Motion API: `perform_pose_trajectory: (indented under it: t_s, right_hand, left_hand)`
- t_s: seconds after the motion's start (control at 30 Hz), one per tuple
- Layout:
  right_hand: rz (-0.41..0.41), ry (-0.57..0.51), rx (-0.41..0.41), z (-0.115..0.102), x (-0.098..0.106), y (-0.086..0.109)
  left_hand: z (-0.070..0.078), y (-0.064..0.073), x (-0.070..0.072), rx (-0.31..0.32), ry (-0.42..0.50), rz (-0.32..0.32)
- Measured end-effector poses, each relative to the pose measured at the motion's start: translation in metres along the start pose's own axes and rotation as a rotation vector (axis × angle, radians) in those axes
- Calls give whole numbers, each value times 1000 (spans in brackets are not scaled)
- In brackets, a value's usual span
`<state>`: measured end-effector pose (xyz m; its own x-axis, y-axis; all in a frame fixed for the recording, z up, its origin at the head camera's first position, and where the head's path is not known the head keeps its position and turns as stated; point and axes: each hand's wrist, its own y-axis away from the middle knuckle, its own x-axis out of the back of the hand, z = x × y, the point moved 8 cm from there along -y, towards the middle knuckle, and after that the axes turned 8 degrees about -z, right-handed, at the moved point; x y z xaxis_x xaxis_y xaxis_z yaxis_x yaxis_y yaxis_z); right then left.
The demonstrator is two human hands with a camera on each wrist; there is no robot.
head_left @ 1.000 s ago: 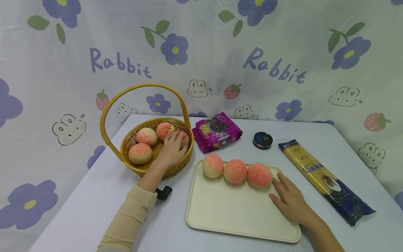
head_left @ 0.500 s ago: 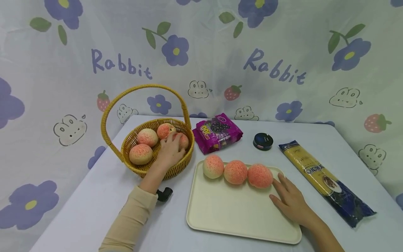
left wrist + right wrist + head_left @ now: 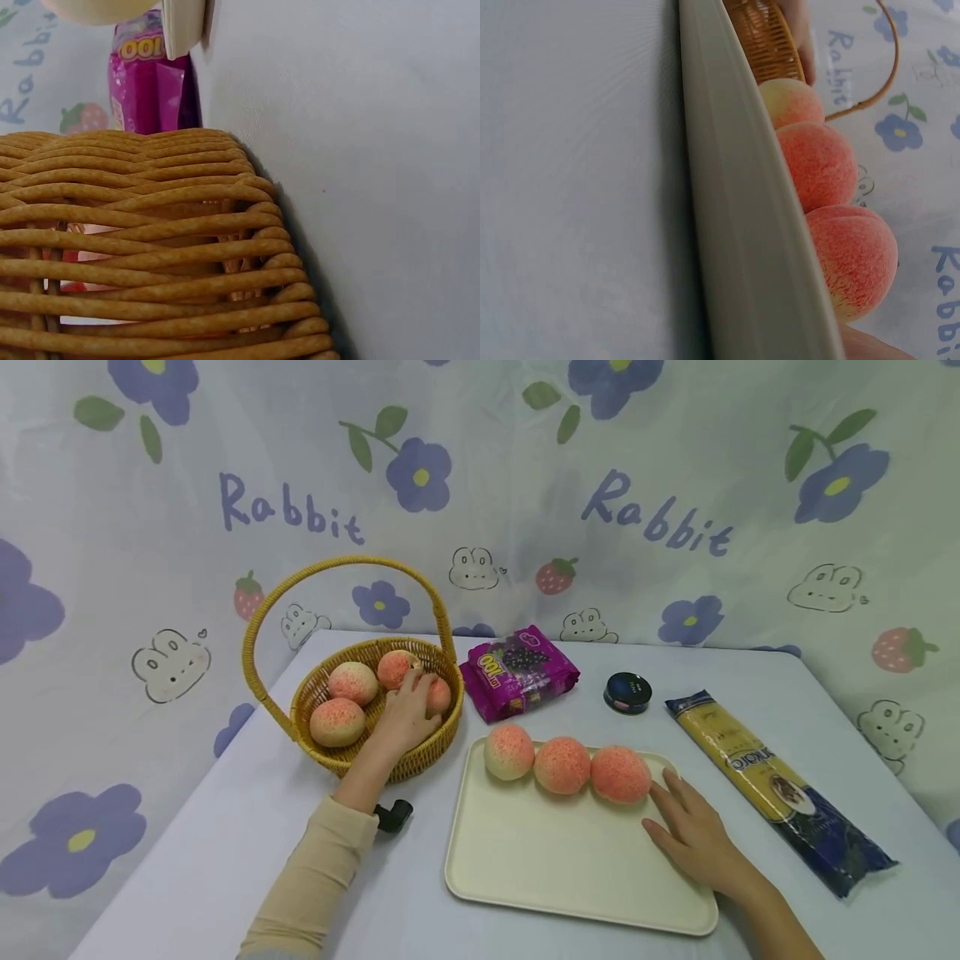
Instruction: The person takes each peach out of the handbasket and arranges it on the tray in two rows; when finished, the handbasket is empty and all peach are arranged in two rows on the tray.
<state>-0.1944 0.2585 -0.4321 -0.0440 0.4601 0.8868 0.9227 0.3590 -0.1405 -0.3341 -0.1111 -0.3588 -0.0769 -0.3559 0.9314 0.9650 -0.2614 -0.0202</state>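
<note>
In the head view my left hand point(image 3: 405, 717) reaches into a wicker basket point(image 3: 420, 767). Its fingers curl over a pink peach point(image 3: 439, 696) at the basket's right side, partly hiding it. Three more peaches, including a front-left peach point(image 3: 337, 722), lie in the basket. My right hand point(image 3: 697, 835) rests over the right edge of a cream tray point(image 3: 570, 868), fingers spread. Its fingertips are beside the rightmost peach point(image 3: 621, 774) of a row of three along the tray's back. The left wrist view shows basket weave point(image 3: 150, 247); neither wrist view shows its own fingers clearly.
Behind the tray lie a purple grape-print packet point(image 3: 521, 672) and a round dark tin point(image 3: 627, 692). A long blue and yellow pasta packet point(image 3: 776, 789) lies to the right. A black object point(image 3: 394, 816) sits below the left forearm. The basket's tall handle point(image 3: 352, 560) arches above it.
My left fingers have shifted slightly on the peach at the basket's right side. My right hand, the tray and its row of peaches stay as they were.
</note>
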Motion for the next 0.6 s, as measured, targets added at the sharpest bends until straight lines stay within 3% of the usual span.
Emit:
perform_pose_trajectory:
  t_s: [0.17, 0.27, 0.6]
  right_hand:
    - [-19, -3, -20, 1, -1, -1]
    - [-9, 1, -13, 0, -1, 0]
    - [-18, -2, -23, 0, -2, 0]
  left_hand:
    - [-1, 1, 1, 28, -52, 3]
    - [0, 1, 0, 28, -24, -16]
    - [13, -1, -4, -149, 14, -89]
